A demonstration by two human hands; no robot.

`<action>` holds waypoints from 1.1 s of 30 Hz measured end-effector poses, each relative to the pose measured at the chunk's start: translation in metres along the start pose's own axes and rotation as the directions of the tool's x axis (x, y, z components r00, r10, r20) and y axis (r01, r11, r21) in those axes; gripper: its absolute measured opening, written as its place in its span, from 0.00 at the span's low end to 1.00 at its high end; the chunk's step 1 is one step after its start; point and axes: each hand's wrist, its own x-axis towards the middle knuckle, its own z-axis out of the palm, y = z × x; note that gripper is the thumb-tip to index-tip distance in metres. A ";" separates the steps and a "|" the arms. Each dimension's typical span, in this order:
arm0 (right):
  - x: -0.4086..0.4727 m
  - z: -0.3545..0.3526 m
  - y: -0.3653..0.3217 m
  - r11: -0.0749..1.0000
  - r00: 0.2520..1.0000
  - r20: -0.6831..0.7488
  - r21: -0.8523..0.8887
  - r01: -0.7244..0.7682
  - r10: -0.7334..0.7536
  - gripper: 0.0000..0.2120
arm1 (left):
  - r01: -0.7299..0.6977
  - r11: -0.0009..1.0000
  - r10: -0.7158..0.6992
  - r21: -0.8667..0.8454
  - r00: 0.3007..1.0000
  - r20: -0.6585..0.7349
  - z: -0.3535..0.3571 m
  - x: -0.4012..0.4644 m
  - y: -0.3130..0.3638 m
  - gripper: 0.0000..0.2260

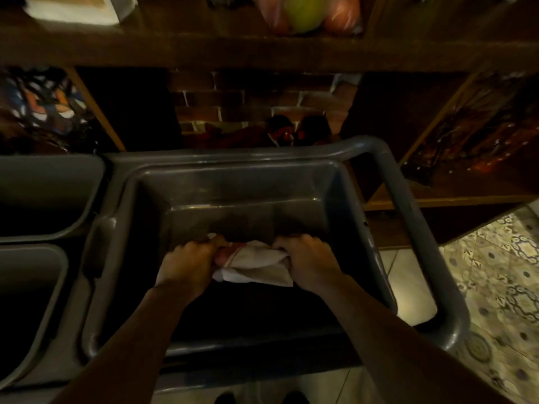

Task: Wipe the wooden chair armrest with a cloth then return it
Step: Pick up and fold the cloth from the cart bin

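Fingers (210, 243) of the left hand (189, 262) are curled shut around one end of the cloth (256, 265), and those of the right hand (309, 258) are clamped on the other end, so the pale, crumpled cloth is bunched between the two fists. Both hands are held over the open inside of a dark grey plastic tub (242, 185), toward its near side; the cloth hangs above the tub's shadowed bottom (whether its lower folds touch anything there cannot be told in the dim light). A thin reddish stripe runs along one edge of the cloth, close to the left thumb. Both forearms reach in from the bottom of the view, bare to the edge of the picture.

The tub has a thick rounded rim and sits in a grey cart whose handle bar (408, 199) loops around its right side. To the left are two more grey bins (49, 196), one behind the other, just beside the tub. Beyond the cart is a dark wooden shelf (204, 51) with a brick wall (256, 97) showing underneath it. On the shelf's top stand a bag of fruit (306, 13), green and orange, and a white object at the far left. Patterned floor tiles (495, 272) show at the right
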 end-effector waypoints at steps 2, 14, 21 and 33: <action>-0.001 -0.026 -0.005 1.000 0.999 -0.037 -0.013 0.003 -0.003 0.12 | -0.015 1.000 0.015 -0.002 0.999 -0.051 -0.027 -0.002 0.003 0.24; -0.040 -0.213 -0.042 0.994 0.897 -0.428 -0.073 0.086 -0.109 0.16 | -0.165 0.984 0.175 0.065 0.854 -0.490 -0.214 -0.038 0.033 0.21; -0.076 -0.295 -0.062 0.989 0.792 -0.593 -0.119 0.090 -0.143 0.15 | -0.201 0.971 0.239 0.131 0.760 -0.605 -0.298 -0.064 0.048 0.24; -0.146 -0.350 -0.036 0.988 0.706 -0.708 -0.115 -0.106 -0.007 0.14 | -0.415 0.886 0.439 0.207 0.602 -0.667 -0.350 -0.070 0.114 0.22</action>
